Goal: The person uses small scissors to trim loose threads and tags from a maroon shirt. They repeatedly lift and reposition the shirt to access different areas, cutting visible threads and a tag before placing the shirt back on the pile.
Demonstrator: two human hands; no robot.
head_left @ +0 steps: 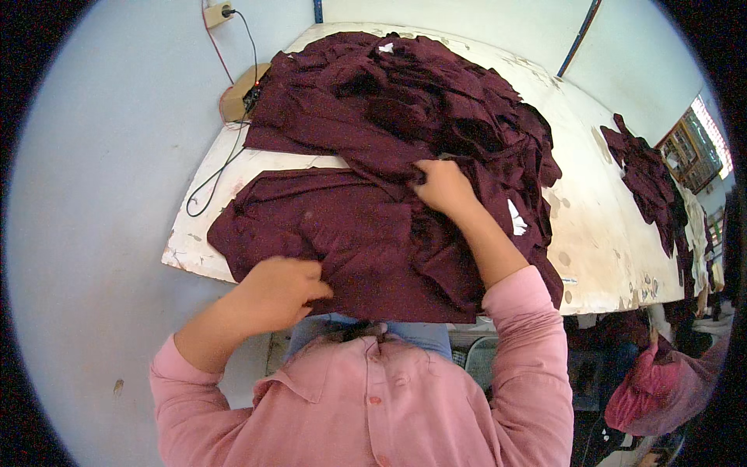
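A maroon cloth piece [362, 241] is spread along the near edge of the white table [599, 241], right in front of the body, and a bit of it is hung over that edge. It is laid out mostly flat, so that part looks nearly done, but some wrinkles are left to be smoothed. Behind it, the big maroon cloth pile [389, 93] is left all crumpled, and no neat stack is seen. The piece is stretched longest from left to right, with its right end tipped a little nearer to the body. Its rounded end is pointed left; its right side is lost among other folds. A fold of maroon cloth [398, 176] seems to be pinched by the fingers of the right hand [446, 188], though its owner, piece or pile, cannot be told. The left hand [284, 292] is held at the near left edge, fingers bent and blurred; whether cloth is gripped there cannot be told.
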